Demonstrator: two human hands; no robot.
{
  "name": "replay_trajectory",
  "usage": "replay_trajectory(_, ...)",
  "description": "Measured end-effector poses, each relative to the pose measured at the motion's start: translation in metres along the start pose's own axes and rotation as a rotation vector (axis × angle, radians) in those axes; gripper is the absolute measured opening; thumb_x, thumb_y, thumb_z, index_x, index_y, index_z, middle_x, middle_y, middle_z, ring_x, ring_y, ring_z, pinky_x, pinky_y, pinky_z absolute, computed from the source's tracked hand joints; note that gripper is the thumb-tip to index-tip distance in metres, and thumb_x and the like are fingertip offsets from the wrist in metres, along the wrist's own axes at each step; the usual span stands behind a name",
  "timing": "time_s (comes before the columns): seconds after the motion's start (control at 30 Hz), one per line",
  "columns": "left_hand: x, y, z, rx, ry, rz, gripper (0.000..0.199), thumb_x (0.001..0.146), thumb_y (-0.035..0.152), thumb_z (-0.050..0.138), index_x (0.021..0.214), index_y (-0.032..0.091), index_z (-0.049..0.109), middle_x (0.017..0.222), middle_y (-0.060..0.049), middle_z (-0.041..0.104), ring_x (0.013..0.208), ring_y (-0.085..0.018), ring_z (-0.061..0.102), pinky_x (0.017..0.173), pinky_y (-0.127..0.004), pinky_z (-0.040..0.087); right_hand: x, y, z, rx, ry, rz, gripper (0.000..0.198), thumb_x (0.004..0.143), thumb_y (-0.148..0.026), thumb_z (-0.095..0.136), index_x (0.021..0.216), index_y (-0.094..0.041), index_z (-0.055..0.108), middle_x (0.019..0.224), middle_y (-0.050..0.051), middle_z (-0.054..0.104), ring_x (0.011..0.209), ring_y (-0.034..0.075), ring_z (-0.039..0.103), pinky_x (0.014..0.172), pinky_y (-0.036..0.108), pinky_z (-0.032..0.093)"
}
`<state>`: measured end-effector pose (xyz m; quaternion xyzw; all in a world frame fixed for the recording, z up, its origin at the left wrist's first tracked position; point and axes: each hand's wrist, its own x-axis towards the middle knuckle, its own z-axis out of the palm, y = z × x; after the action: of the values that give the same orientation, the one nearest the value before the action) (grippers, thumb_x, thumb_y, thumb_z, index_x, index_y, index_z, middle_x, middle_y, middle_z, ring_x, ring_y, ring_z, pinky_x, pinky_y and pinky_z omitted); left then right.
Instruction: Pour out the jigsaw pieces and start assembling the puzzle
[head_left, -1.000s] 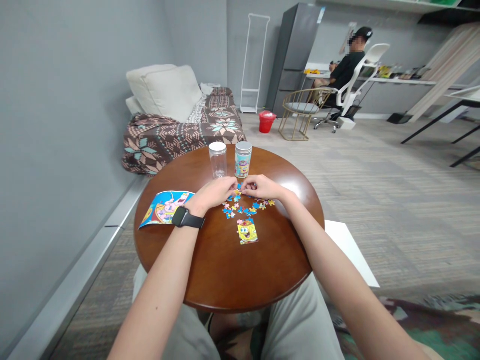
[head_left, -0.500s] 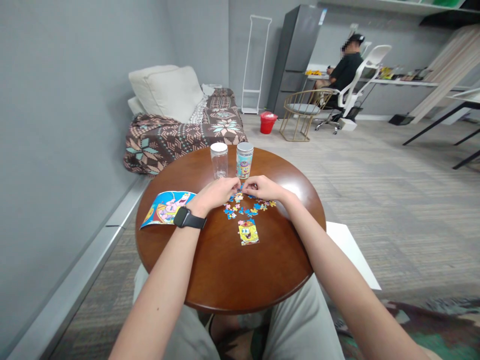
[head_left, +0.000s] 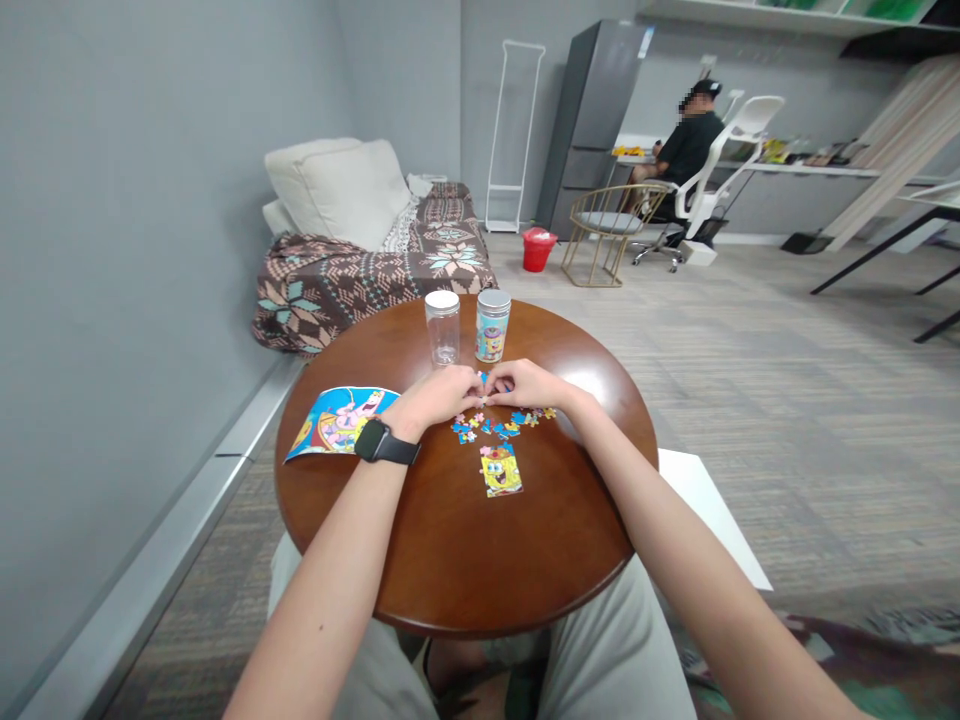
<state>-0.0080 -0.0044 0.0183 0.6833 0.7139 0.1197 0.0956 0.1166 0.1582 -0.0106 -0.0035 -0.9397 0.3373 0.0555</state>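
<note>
My left hand and my right hand meet fingertip to fingertip over loose jigsaw puzzle pieces. Both are closed in a pinch on what looks like a small pale puzzle piece, mostly hidden by the fingers. Nearer to me lies a joined section of puzzle showing a yellow cartoon face. Partly behind my left wrist is a colourful picture sheet. Just beyond the hands stand a clear jar with a white lid and a cartoon-printed canister.
The round brown table has its near edge above my knees. Past it are a sofa with a patterned cover, a red bin and a gold wire chair. A person sits at a far counter.
My hands have come together, fingertips now meeting slightly nearer to me over the pieces. The whole view has shifted a little downward in the frame.
</note>
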Motion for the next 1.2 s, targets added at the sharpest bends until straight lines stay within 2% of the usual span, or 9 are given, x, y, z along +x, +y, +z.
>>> replay_trajectory(0.17, 0.001, 0.004, -0.002, 0.026, 0.015, -0.008, 0.022, 0.090, 0.018, 0.047, 0.086, 0.017, 0.069, 0.084, -0.006, 0.071, 0.077, -0.018, 0.063, 0.070, -0.026, 0.043, -0.001, -0.001, -0.003, -0.014, 0.030, -0.007, 0.023, 0.085, -0.029, 0.056, 0.085, -0.012, 0.071, 0.062, -0.001, 0.056, 0.057, 0.010, 0.045, 0.060, 0.023, 0.034)
replay_trajectory(0.33, 0.000, 0.001, -0.002, 0.003, 0.031, -0.024, 0.018, 0.087, 0.017, 0.050, 0.085, 0.018, 0.068, 0.082, -0.004, 0.070, 0.072, -0.015, 0.061, 0.065, -0.024, 0.041, -0.002, 0.001, -0.004, -0.028, 0.036, -0.006, 0.020, 0.082, -0.028, 0.059, 0.083, -0.012, 0.070, 0.062, -0.002, 0.055, 0.058, 0.010, 0.045, 0.061, 0.023, 0.034)
replay_trajectory(0.5, -0.001, 0.001, -0.003, -0.031, -0.001, -0.038, 0.004, 0.081, 0.021, 0.063, 0.081, 0.018, 0.066, 0.077, -0.002, 0.067, 0.070, -0.015, 0.060, 0.062, -0.023, 0.040, -0.001, 0.001, -0.005, -0.022, 0.050, 0.024, 0.017, 0.079, -0.027, 0.061, 0.086, -0.013, 0.070, 0.063, -0.003, 0.054, 0.058, 0.009, 0.045, 0.060, 0.022, 0.035)
replay_trajectory(0.87, -0.001, 0.003, -0.002, -0.028, -0.007, -0.033, 0.009, 0.082, 0.023, 0.062, 0.075, 0.018, 0.067, 0.071, -0.001, 0.064, 0.066, -0.014, 0.059, 0.061, -0.023, 0.040, -0.002, 0.006, -0.003, -0.022, 0.031, 0.040, 0.017, 0.075, -0.025, 0.066, 0.087, -0.014, 0.070, 0.064, -0.003, 0.055, 0.058, 0.009, 0.045, 0.058, 0.022, 0.034)
replay_trajectory(1.03, 0.000, 0.002, -0.001, 0.013, -0.021, -0.026, 0.013, 0.085, 0.026, 0.059, 0.078, 0.018, 0.067, 0.075, -0.003, 0.065, 0.069, -0.016, 0.060, 0.063, -0.025, 0.040, -0.003, 0.003, -0.005, -0.012, 0.024, 0.063, 0.016, 0.073, -0.026, 0.069, 0.084, -0.014, 0.067, 0.065, -0.003, 0.055, 0.059, 0.009, 0.046, 0.058, 0.021, 0.035)
replay_trajectory(1.2, -0.004, -0.008, -0.001, 0.112, 0.067, -0.096, 0.014, 0.088, 0.021, 0.053, 0.086, 0.019, 0.066, 0.091, -0.006, 0.066, 0.083, -0.018, 0.062, 0.069, -0.026, 0.043, -0.004, 0.000, -0.006, 0.002, 0.032, 0.073, 0.016, 0.070, -0.024, 0.070, 0.080, -0.014, 0.065, 0.066, -0.002, 0.055, 0.060, 0.010, 0.047, 0.060, 0.022, 0.036)
